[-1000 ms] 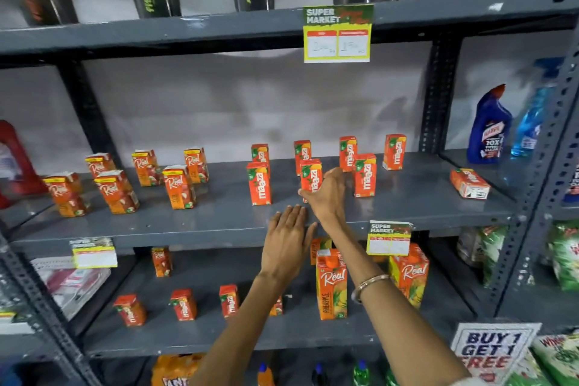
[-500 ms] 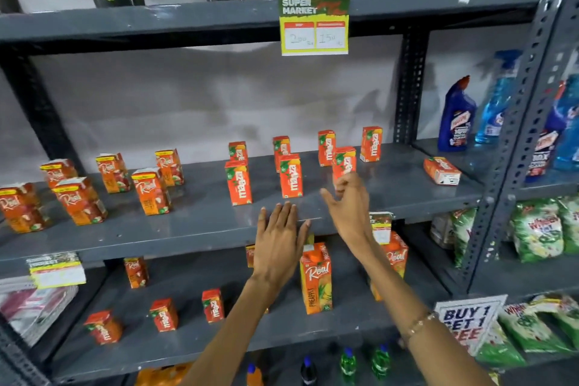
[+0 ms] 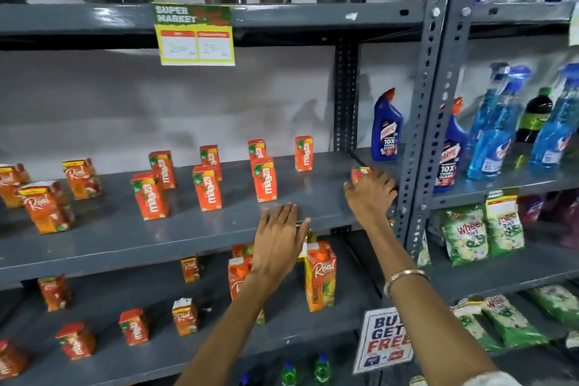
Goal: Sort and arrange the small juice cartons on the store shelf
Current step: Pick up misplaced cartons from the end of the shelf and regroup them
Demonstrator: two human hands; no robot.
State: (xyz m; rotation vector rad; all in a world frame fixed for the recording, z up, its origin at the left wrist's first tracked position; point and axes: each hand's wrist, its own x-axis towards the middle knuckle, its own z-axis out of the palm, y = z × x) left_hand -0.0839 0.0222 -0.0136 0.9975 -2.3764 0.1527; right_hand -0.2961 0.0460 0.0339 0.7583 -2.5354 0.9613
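On the middle grey shelf (image 3: 188, 235) several orange Maaza cartons (image 3: 207, 188) stand upright in two loose rows. Further left are several Real cartons (image 3: 47, 207). One small carton (image 3: 360, 172) lies flat at the shelf's right end, mostly hidden under my right hand (image 3: 371, 194), whose fingers curl over it. My left hand (image 3: 279, 238) hovers flat at the shelf's front edge, fingers spread and holding nothing.
A perforated steel upright (image 3: 419, 135) stands just right of my right hand, with a blue toilet-cleaner bottle (image 3: 387, 128) behind it. The lower shelf holds scattered small cartons and a tall Real carton (image 3: 320, 276). Detergent packs (image 3: 466, 232) fill the right bay.
My right hand left the front Maaza cartons and moved right onto the lying carton at the shelf's end. My left hand stayed at the front edge. The view shifted right.
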